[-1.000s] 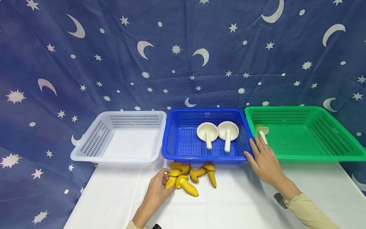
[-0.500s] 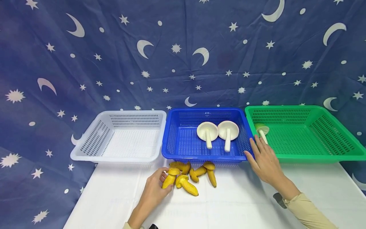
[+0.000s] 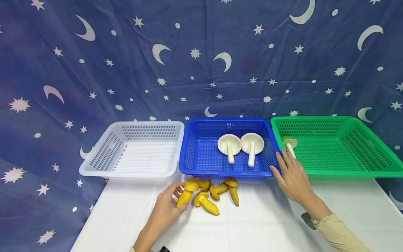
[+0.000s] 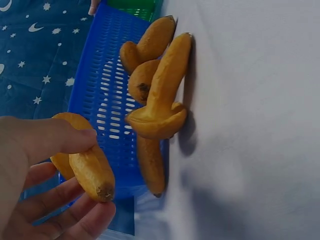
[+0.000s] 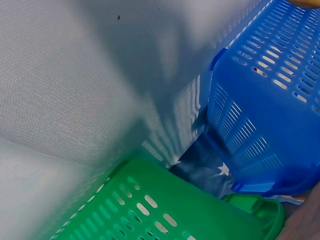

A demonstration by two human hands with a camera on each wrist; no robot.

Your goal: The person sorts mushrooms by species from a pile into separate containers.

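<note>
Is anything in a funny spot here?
One thing, maybe. A white mushroom lies alone in the green basket, while two like it lie in the blue basket. The right hand rests at that green basket's corner. The yellow mushrooms lie loose on the table.

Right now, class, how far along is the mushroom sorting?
Done: two white mushrooms lie in the blue basket, one pale one in the green basket. In hand: the left hand holds one yellow mushroom; the right hand rests at the green basket's rim. Left: the yellow mushroom pile on the table; the white basket holds nothing.
</note>
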